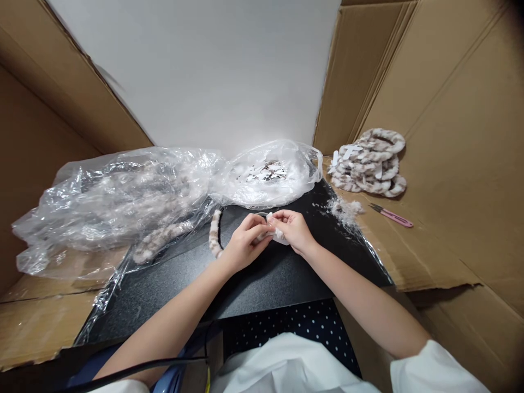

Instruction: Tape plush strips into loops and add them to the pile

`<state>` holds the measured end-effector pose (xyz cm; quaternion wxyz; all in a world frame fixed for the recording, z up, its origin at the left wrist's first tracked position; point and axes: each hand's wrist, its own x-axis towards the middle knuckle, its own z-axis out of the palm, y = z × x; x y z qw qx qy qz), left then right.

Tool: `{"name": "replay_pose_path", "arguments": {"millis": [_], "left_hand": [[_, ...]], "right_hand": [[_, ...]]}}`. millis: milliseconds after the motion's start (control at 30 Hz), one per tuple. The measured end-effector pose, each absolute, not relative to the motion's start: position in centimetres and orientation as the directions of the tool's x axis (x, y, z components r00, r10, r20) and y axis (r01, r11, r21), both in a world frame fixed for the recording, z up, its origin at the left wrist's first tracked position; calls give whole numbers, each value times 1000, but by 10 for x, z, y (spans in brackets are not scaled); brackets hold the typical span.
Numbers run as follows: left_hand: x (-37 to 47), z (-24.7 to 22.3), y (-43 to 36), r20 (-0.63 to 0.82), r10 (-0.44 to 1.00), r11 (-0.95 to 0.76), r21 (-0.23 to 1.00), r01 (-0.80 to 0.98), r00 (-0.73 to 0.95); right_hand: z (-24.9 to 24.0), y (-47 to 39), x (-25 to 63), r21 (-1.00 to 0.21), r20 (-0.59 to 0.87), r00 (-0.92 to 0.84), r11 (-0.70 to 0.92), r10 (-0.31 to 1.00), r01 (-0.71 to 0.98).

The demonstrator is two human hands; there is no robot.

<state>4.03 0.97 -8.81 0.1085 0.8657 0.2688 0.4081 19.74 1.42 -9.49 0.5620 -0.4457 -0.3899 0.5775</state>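
Note:
A brown-and-white fluffy band [214,233] curves over the black table, and its middle passes behind my left hand. My left hand [248,238] is closed, with thumb and fingers pinched on the band near its end. Close against it, my right hand [295,232] pinches at the same end, where a small white piece [269,217] sticks up between the fingertips. Something pale and thin shows under the right fingers; I cannot make out whether it is a tag. The fingers hide most of the band's end.
A clear plastic bag [102,202] of fluffy bands lies at left. Behind my hands sits a bag [266,188] of small white and dark pieces. Stacked tagged fluffy bands [368,164], loose fluff [346,210] and a pink-handled cutter [393,216] are at right. Cardboard walls [450,136] enclose the table [164,295].

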Motion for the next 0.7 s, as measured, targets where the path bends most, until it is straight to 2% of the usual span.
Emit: {"name": "replay_pose_path", "arguments": {"millis": [300, 533, 700], "left_hand": [[42, -98, 10, 539, 703, -708, 594, 383, 464], [41, -91, 8, 418, 807, -578, 703, 415, 417], [43, -89, 7, 308, 857, -471, 794, 384, 414]], "right_hand": [[-96, 14, 197, -957, -32, 52, -16, 998, -288], [-94, 14, 205, -986, 151, 55, 154, 987, -58], [-91, 13, 210, -977, 208, 21, 206, 978, 46]]}}
